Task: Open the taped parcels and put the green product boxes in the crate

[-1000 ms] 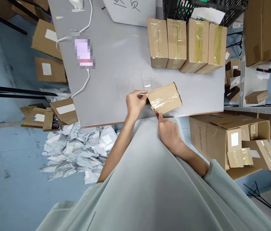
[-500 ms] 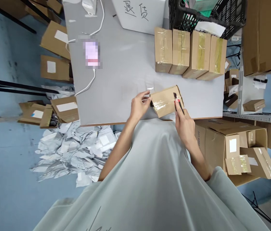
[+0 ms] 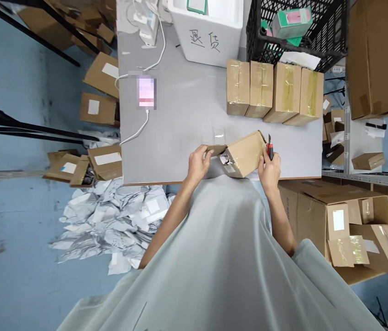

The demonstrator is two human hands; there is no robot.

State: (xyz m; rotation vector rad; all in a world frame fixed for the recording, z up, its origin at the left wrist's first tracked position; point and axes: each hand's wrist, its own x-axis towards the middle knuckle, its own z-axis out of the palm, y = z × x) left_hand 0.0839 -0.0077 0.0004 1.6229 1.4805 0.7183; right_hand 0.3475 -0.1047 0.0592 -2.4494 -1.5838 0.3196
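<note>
A small cardboard box (image 3: 247, 154) lies tilted at the table's front edge, its left end open with whitish contents partly showing. My left hand (image 3: 199, 163) pinches the raised flap (image 3: 216, 150) at that end. My right hand (image 3: 269, 169) is closed round a red and black utility knife (image 3: 270, 149), whose blade points away from me, and its fingers touch the box's right end. Beyond the box, several taped cardboard boxes (image 3: 287, 92) stand in a row on the grey table (image 3: 180, 124).
Behind the row is a black crate (image 3: 259, 46) beside a white bin (image 3: 207, 50). A phone (image 3: 146, 92) with a white cable lies at the left. Grey plastic bags (image 3: 111, 220) are heaped on the floor; a large open carton (image 3: 304, 211) stands at the right.
The box's left end has come open, with its flap now lifted in my left hand. My right hand has moved from the box's top to its right end, knife still held. The view has shifted.
</note>
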